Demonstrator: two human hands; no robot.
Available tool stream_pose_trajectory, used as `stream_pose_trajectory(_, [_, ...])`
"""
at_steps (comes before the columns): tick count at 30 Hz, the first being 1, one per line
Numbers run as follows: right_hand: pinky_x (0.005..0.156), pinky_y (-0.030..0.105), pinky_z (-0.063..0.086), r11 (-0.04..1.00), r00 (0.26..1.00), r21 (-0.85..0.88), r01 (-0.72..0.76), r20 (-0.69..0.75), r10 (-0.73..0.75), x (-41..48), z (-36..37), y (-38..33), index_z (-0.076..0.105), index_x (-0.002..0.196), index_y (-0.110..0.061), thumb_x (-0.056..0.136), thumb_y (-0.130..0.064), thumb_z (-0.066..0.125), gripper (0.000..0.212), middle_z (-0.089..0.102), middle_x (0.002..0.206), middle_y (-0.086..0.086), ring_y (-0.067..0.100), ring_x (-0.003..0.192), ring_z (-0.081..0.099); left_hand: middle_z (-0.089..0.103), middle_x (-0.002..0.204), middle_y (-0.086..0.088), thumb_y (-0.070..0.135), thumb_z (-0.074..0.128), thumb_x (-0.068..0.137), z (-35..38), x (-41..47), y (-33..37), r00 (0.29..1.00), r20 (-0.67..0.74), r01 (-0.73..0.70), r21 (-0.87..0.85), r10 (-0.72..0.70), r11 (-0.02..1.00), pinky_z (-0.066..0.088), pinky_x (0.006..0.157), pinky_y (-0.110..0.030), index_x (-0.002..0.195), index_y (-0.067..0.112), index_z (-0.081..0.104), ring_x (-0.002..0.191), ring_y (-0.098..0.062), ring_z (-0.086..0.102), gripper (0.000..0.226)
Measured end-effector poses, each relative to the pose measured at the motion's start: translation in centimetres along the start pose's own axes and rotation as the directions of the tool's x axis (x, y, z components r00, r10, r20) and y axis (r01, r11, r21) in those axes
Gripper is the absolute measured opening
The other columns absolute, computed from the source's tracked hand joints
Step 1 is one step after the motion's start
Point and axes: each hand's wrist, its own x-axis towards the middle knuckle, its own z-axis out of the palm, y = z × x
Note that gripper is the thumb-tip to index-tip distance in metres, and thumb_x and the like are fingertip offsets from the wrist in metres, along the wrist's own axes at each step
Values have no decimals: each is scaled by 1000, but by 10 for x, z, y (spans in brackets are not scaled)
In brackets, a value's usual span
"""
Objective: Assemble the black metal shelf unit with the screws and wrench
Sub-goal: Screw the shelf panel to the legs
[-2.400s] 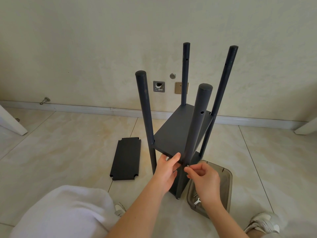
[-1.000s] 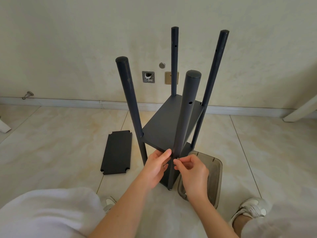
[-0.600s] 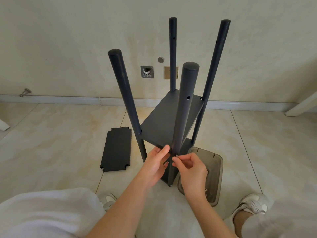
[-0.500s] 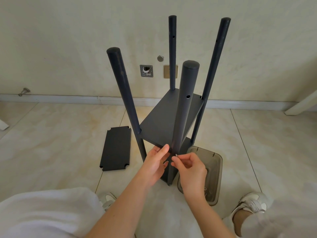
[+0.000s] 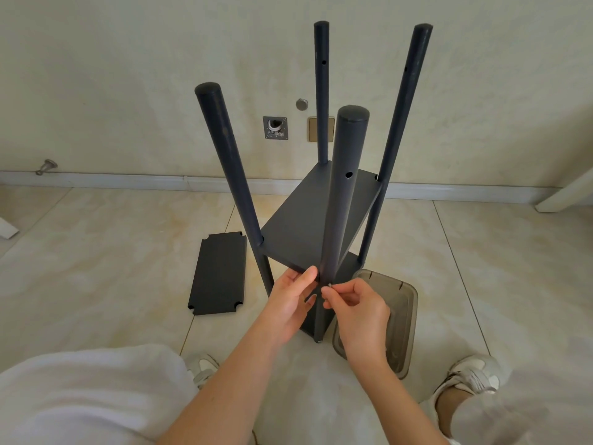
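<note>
The black metal shelf unit [image 5: 308,226] stands on the tiled floor with several round posts pointing up and a shelf panel fixed between them. My left hand [image 5: 290,300] holds the near corner of that panel, thumb against its edge beside the nearest post [image 5: 341,194]. My right hand [image 5: 356,305] pinches a small silver screw [image 5: 329,285] between thumb and forefinger at the post, level with the panel. A loose black shelf panel [image 5: 219,273] lies flat on the floor to the left. No wrench is in sight.
A translucent grey plastic tray [image 5: 402,313] lies on the floor right of the unit, partly behind my right hand. The wall and baseboard run close behind. My knees and white shoes [image 5: 471,377] frame the bottom of the view.
The view has drifted slightly, with the unit sitting lower in it than half a second ago. Both hands stay at the near post, the right fingers shifting a little on the screw.
</note>
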Motion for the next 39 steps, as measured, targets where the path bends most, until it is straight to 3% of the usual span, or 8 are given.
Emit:
stream_pose_trajectory(3, [61, 8, 50, 999, 1000, 45, -9, 14, 9, 0, -1, 2, 67, 77, -24, 84, -17, 77, 14, 70, 68, -18, 1, 69, 70, 73, 120, -6, 32, 70, 78, 0, 0, 1, 1000, 11, -19, -5, 19, 1000, 45, 104, -39, 124, 18, 62, 108, -21, 70, 49])
stream_pose_trajectory(10, [67, 17, 53, 999, 1000, 24, -31, -2, 31, 0, 3, 0, 67, 77, -26, 82, -21, 78, 14, 70, 66, -20, 1, 65, 70, 74, 115, -4, 24, 61, 96, 0, 0, 1, 1000, -8, -13, 25, 13, 1000, 49, 100, -37, 123, 17, 62, 106, -20, 71, 28])
stream_pose_trajectory(15, [66, 14, 50, 1000, 1000, -4, -6, -10, 6, -1, 3, 0, 65, 76, -28, 83, -20, 77, 16, 68, 69, -24, -2, 68, 69, 73, 119, -6, 23, 61, 98, 1, -1, 1, 999, -36, -5, 56, 7, 998, 48, 103, -38, 124, 16, 62, 114, -25, 67, 27])
stream_pose_trajectory(20, [68, 16, 52, 1000, 1000, 16, -9, -16, 9, -1, 2, 3, 67, 78, -25, 83, -19, 77, 13, 70, 70, -18, 1, 68, 70, 72, 122, -5, 23, 61, 98, 1, -1, 1, 999, -41, -2, 60, 4, 998, 45, 105, -40, 125, 17, 62, 118, -26, 66, 27])
stream_pose_trajectory(27, [58, 1, 45, 996, 999, -85, 29, -35, -32, -1, 6, 2, 62, 76, -27, 84, -21, 76, 17, 67, 64, -15, -7, 69, 66, 72, 122, -6, 21, 62, 98, 3, -1, 0, 1000, -24, 0, 48, 2, 999, 44, 107, -40, 120, 16, 64, 118, -25, 66, 23])
stream_pose_trajectory(31, [64, 11, 50, 999, 1000, -36, 19, -24, -20, 3, 4, -1, 63, 75, -27, 82, -21, 78, 18, 68, 67, -22, -2, 66, 69, 71, 123, -7, 22, 62, 97, 2, -2, 1, 1000, -16, -15, 40, 16, 999, 45, 106, -40, 123, 15, 62, 118, -26, 66, 27])
stream_pose_trajectory(34, [62, 19, 54, 1000, 1000, -16, -6, -15, 6, 3, 2, -1, 60, 76, -22, 80, -23, 80, 20, 69, 63, -15, 4, 60, 69, 73, 118, -3, 21, 61, 98, 3, -3, 2, 1000, -7, -11, 44, 11, 999, 47, 101, -36, 121, 17, 63, 111, -22, 68, 24])
stream_pose_trajectory(39, [61, 12, 51, 998, 998, -68, -5, 65, 9, 9, -6, -2, 62, 77, -26, 79, -24, 81, 20, 69, 69, -9, 3, 67, 68, 73, 120, -3, 21, 61, 99, 2, -3, 2, 1000, -30, 2, 46, 0, 999, 46, 97, -34, 122, 19, 63, 113, -21, 67, 23])
